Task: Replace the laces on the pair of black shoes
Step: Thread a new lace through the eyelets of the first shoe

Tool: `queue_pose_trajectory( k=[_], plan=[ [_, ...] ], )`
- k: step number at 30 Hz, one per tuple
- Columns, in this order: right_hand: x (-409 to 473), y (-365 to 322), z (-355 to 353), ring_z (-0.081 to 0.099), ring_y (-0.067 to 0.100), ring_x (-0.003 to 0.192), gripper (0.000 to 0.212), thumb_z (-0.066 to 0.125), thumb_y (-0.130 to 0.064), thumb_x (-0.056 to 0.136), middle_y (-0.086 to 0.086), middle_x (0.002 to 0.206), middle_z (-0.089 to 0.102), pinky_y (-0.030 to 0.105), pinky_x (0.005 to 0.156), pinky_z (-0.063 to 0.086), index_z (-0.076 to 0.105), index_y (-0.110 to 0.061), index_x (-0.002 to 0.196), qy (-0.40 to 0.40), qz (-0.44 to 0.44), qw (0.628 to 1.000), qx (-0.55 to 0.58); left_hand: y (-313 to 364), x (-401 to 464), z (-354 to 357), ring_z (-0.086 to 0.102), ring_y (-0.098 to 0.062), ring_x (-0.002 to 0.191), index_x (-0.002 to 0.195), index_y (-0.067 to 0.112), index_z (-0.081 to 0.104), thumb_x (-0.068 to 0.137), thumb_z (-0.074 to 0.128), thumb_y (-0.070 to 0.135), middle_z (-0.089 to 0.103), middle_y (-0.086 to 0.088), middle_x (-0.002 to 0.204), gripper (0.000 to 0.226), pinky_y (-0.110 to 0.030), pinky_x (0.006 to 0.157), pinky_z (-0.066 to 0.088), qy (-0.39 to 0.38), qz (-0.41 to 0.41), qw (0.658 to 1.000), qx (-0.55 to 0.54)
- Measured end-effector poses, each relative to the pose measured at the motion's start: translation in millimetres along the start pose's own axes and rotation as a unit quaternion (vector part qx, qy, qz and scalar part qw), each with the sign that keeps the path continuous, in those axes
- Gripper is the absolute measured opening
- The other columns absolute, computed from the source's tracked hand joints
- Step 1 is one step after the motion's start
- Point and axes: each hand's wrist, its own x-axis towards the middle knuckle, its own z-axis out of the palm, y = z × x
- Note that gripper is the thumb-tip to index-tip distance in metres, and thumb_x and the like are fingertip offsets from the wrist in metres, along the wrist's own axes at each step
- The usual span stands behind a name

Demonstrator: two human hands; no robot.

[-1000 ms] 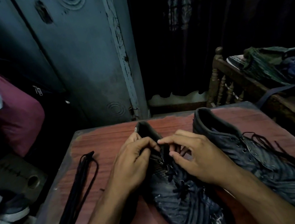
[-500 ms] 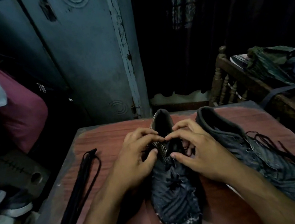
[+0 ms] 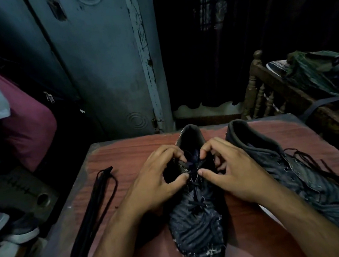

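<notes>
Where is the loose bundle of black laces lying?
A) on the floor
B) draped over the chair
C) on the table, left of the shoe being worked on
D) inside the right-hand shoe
C: the bundle of black laces lies on the table, left of the shoe both hands work on.

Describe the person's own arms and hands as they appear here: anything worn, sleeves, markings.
Both forearms are bare up to the bottom edge of the picture; no sleeve shows. The left hand and right hand wear no gloves, and no ring, watch, bracelet or marking can be seen in this dim light. The fingernails look short.
</notes>
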Motion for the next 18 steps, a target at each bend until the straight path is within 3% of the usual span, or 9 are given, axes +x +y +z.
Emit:
queue_pose_trajectory(
  k=[4,7,12,15,18],
  plan=[
    [0.1,0.7,-0.5,0.05,0.002,0.087,0.026,0.077,-0.022,0.088,-0.023,0.094,0.047,0.014,0.073,0.038,0.053,-0.029,0.096,-0.015,0.004,0.999,0.028,-2.7,-2.0,-3.5,0.051,-0.007,0.128,0.111,0.029,0.06,0.088,0.066,0.046,0.053,0.024,0.127,0.029,-0.019,0.1,0.042,-0.016,-0.006,0.999,-0.039],
    [1.1,5.8,-0.1,0.049,0.01,0.083,0.023,0.075,-0.022,0.091,-0.014,0.096,0.05,0.024,0.075,0.041,0.055,-0.03,0.098,-0.036,0.015,0.998,0.059,-4.3,-2.1,-4.3,0.053,-0.012,0.129,0.11,0.03,0.061,0.088,0.075,0.039,0.056,0.018,0.129,0.028,-0.023,0.101,0.044,-0.017,-0.01,0.998,-0.057],
    [2.4,9.2,-2.8,0.048,0.01,0.081,0.021,0.069,-0.012,0.095,-0.008,0.098,0.054,0.031,0.078,0.046,0.06,-0.03,0.1,-0.052,0.024,0.993,0.101,-2.1,-3.1,-4.1,0.049,-0.005,0.132,0.109,0.03,0.061,0.089,0.078,0.028,0.054,0.023,0.134,0.026,-0.02,0.1,0.041,-0.012,-0.029,0.997,-0.072],
    [2.8,9.4,-1.8,0.05,0.011,0.081,0.021,0.069,-0.012,0.095,-0.01,0.099,0.054,0.024,0.077,0.045,0.063,-0.031,0.104,-0.043,0.022,0.994,0.096,1.1,-3.8,-4.2,0.046,-0.004,0.135,0.113,0.027,0.061,0.091,0.075,0.026,0.051,0.022,0.138,0.027,-0.03,0.102,0.046,-0.011,-0.024,0.996,-0.088],
    [2.2,6.4,-0.9,0.053,0.012,0.085,0.021,0.07,-0.017,0.094,-0.015,0.103,0.052,0.018,0.075,0.044,0.066,-0.033,0.108,-0.041,0.021,0.997,0.064,4.5,-3.7,-1.2,0.046,-0.009,0.136,0.112,0.027,0.059,0.086,0.068,0.019,0.049,0.019,0.139,0.029,-0.031,0.107,0.043,-0.003,-0.013,0.998,-0.068]
  ],
)
